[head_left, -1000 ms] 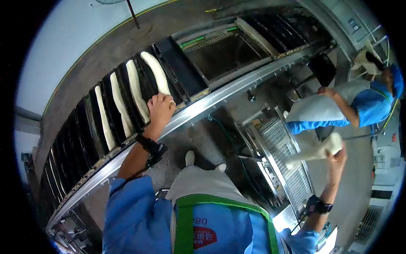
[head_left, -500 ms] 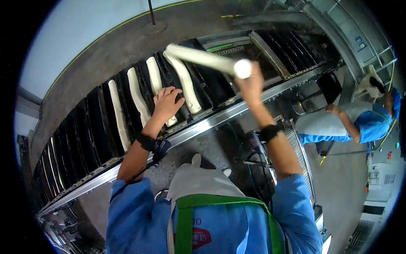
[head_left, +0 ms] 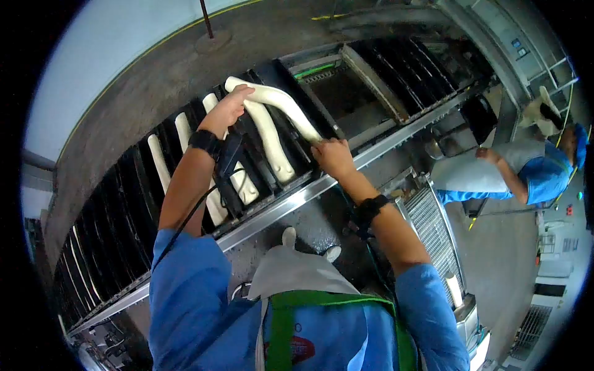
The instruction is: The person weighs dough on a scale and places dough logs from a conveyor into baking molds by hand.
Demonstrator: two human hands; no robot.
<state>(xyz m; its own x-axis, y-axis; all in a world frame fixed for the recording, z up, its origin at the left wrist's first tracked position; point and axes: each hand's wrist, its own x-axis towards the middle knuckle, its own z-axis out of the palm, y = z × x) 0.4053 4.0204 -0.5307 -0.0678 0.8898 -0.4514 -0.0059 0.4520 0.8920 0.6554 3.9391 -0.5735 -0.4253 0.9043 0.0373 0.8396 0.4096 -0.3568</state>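
Note:
A long, bent, cream-white dough-like roll (head_left: 281, 101) lies across the black slotted trays, partly over another roll (head_left: 268, 137). My left hand (head_left: 232, 110) is closed around it near its far end, with the fingers curled over. At the near end, my right hand (head_left: 335, 157) grips the same roll close to the metal rail. Other cream-white rolls lie lengthwise in the slots to the left, among them one roll (head_left: 245, 184) partly hidden by my left forearm and its cable.
The slotted conveyor (head_left: 133, 204) curves from lower left to upper right, with an open framed gap (head_left: 356, 93) right of my hands. A metal rail (head_left: 297, 199) edges its near side. A perforated metal grate (head_left: 433, 226) stands at right. Farther right is another person (head_left: 532, 173).
My right hand has swung the roll down and left onto the trays. The left hand has moved up from a roll in a slot to this roll's far end.

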